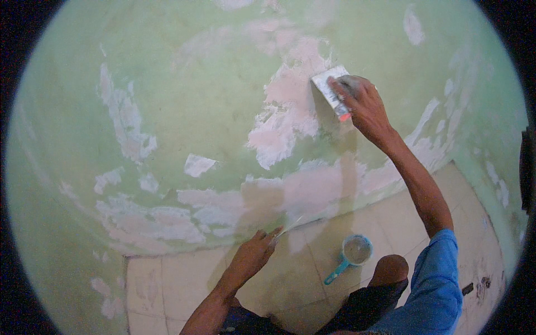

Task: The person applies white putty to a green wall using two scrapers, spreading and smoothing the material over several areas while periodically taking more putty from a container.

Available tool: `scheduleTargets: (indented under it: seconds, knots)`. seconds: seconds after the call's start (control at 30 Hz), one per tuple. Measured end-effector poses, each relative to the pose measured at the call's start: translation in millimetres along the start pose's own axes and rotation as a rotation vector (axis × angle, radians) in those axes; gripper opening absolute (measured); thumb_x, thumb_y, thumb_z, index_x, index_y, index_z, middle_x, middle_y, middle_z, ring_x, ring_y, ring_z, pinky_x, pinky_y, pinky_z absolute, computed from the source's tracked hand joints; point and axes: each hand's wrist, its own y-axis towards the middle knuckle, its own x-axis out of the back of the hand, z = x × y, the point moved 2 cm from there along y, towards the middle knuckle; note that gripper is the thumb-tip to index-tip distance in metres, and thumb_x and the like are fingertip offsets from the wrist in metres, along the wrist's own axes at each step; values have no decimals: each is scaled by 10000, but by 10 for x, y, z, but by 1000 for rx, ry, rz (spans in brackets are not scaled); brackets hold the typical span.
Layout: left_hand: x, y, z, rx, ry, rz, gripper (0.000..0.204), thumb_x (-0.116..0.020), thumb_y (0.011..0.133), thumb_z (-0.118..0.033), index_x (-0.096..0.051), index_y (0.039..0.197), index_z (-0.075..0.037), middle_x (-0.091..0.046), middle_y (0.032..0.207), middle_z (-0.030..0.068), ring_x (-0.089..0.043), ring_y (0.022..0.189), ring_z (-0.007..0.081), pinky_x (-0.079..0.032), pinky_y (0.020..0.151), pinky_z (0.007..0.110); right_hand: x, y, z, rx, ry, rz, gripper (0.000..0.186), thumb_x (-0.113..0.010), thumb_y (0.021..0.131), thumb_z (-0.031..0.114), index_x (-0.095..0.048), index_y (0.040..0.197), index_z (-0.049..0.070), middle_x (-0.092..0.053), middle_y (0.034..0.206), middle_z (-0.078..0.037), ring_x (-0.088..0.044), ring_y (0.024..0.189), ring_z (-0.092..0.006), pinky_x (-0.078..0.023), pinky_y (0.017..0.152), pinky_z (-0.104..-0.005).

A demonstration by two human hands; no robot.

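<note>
My right hand is closed around a broad putty knife. Its flat blade, smeared with white, is at the right edge of a pinkish-white filler patch on the green wall. Whether the blade presses on the wall, I cannot tell. Lower down, my left hand grips a thin, pale flat tool, seen nearly edge-on, so its exact kind is unclear. It points up and right, in front of the foot of the wall.
A turquoise dipper with greyish contents stands on the tiled floor by my knee. More filler patches run along the wall's lower part. Small dark bits lie at the right, and a dark object shows at the right rim.
</note>
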Motion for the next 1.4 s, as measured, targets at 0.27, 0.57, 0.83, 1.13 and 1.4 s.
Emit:
scheduleTargets:
  seconds: [0.27, 0.57, 0.83, 1.13, 1.4]
  knots:
    - [-108, 112, -111, -13, -25, -13, 452, -461, 966, -216, -389, 1405, -137, -552, 1068, 202, -587, 913, 397, -513, 767, 465, -273, 616, 612, -380, -33, -284, 562, -564, 805, 51, -474, 1359, 46, -541, 1191, -194, -517, 1028, -364, -458, 865, -433]
    - [149, -12, 99, 474, -677, -26, 406, -482, 968, -353, -521, 1215, -33, -631, 851, 128, -611, 665, 238, -522, 646, 365, 136, -459, 1215, -770, 1149, 395, 446, -570, 786, 15, -565, 1232, 15, -589, 1033, -108, -567, 967, -275, -453, 848, -380]
    - [362, 90, -289, 338, -1228, 78, 379, -515, 951, -407, -580, 982, -35, -620, 736, 62, -550, 487, 133, -454, 434, 261, 498, -845, 1149, -637, 1425, 431, 314, -543, 928, 239, -635, 1190, 93, -660, 1137, -88, -630, 1011, -243, -471, 927, -345]
    - [478, 65, -292, 264, -1321, -29, 368, -516, 952, -388, -556, 1070, -42, -595, 716, 55, -508, 459, 115, -415, 398, 250, 80, -1340, 1112, -124, 711, 430, 316, -527, 926, 141, -613, 1229, 166, -604, 1266, -79, -557, 1174, -299, -441, 985, -383]
    - [323, 139, -153, 259, -743, -210, 373, -466, 993, -251, -467, 1321, -73, -555, 832, 90, -544, 637, 181, -479, 581, 319, 410, -1249, 1403, -1558, 1651, 509, 197, -622, 837, 104, -635, 985, -26, -662, 918, -112, -651, 838, -196, -511, 737, -318]
